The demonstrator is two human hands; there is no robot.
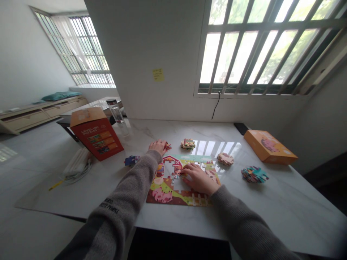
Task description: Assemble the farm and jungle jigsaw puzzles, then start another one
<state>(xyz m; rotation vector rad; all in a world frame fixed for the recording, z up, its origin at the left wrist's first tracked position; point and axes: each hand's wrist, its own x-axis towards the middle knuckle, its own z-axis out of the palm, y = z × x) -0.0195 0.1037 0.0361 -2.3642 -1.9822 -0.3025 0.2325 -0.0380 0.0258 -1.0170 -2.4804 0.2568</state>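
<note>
A jigsaw puzzle [162, 195] with a farm scene lies partly assembled on the table, with gaps in its middle. My right hand [200, 177] rests over its right half, fingertips closed on a small puzzle piece [177, 176] near the central gap. Beyond the puzzle's top left corner, my left hand [157, 146] curls its fingers against a small heap of red puzzle pieces [167, 146]; its fingertips are partly hidden. Just behind the puzzle sits a stack of light puzzle pieces [188, 144]. Blue puzzle pieces [131, 160] lie left of my left forearm.
To the right are a pile of pale pieces [225, 159], a teal pile [255, 174], an orange box [269, 147] and a black phone-like object [240, 128]. On the left stand a red puzzle box [99, 139] and a glass bottle [116, 112], near a white power strip [77, 164] with cable.
</note>
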